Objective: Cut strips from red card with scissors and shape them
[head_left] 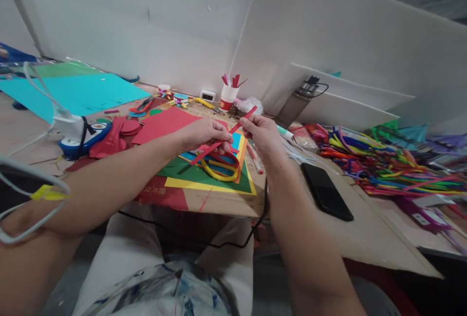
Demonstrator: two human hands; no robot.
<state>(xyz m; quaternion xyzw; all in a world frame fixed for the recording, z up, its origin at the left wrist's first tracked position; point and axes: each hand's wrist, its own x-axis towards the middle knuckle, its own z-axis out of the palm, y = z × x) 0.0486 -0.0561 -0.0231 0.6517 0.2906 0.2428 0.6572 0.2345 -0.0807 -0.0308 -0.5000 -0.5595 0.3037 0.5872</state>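
Head view: both hands are raised just above the stack of coloured sheets (204,176) at the desk's near edge. A red paper strip (236,126) spans them. Its long axis is diagonal, low end over the stack's left part, high end pointing away toward the paper cup of pens (228,96) behind the stack. The left hand (207,135) has its fingers curled shut, pinching the strip around the middle. The right hand (264,133) pinches it nearer the upper end, thumb and fingertips closed. Both are equally on it, neither nearer.

Yellow-handled scissors (219,169) lie on the stack directly under the strip, not touching it. A marker (254,157) lies at the stack's right edge. A black phone (326,190) is right of the stack, with a pile of pipe cleaners (383,166) further right. A red sheet (164,124) is behind-left of the stack. Nothing is between the hands.
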